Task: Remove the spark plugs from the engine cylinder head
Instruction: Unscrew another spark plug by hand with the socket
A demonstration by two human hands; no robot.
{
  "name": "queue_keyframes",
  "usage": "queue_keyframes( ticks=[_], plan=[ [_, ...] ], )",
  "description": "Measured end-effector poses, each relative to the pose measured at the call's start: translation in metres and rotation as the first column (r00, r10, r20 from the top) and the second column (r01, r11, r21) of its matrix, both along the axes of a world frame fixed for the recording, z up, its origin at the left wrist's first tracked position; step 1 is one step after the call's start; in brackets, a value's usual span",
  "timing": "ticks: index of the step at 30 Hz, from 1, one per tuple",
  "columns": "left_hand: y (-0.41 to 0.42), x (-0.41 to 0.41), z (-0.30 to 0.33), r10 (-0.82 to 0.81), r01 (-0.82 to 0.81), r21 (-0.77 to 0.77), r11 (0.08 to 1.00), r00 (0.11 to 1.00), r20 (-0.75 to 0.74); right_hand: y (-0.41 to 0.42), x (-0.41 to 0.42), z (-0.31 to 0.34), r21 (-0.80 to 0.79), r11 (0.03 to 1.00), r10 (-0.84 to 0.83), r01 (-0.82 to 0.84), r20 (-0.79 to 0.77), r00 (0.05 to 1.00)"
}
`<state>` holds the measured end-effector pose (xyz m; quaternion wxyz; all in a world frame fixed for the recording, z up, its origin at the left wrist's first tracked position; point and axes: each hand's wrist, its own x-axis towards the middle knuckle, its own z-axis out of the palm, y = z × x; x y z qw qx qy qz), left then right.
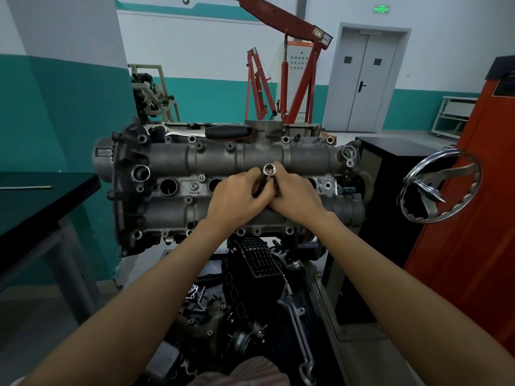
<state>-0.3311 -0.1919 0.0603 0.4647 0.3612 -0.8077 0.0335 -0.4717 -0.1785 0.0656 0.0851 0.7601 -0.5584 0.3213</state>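
Head view, left hand and right hand both gripping socket tool upright over cylinder head

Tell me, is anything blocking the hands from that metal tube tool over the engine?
No. The left hand and right hand already grip the shiny metal socket tube, standing over a plug hole in the grey cylinder head. Nothing visible lies between.

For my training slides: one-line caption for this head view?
Both hands, left hand and right hand, grip a socket tool standing over the cylinder head.
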Motion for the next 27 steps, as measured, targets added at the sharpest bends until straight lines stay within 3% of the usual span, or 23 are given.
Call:
queue_keyframes(
  ticks=[11,15,27],
  plan=[
    [-0.0030,0.0008,-0.0007,0.009,-0.009,-0.011,1.000,1.000,0.015,0.0002,0.0018,-0.0022,-0.091,0.995,0.034,-0.031,0.031,0.999],
    [0.0021,0.0005,0.0003,0.003,-0.003,-0.037,0.999,1.000,0.001,0.0010,0.0010,-0.0001,-0.027,1.000,0.006,-0.007,-0.053,0.999],
    [-0.0008,0.0012,-0.0005,0.012,-0.012,-0.054,0.998,1.000,-0.007,-0.0015,0.0012,-0.0013,-0.032,0.999,-0.032,0.032,0.005,0.999]
  ],
)
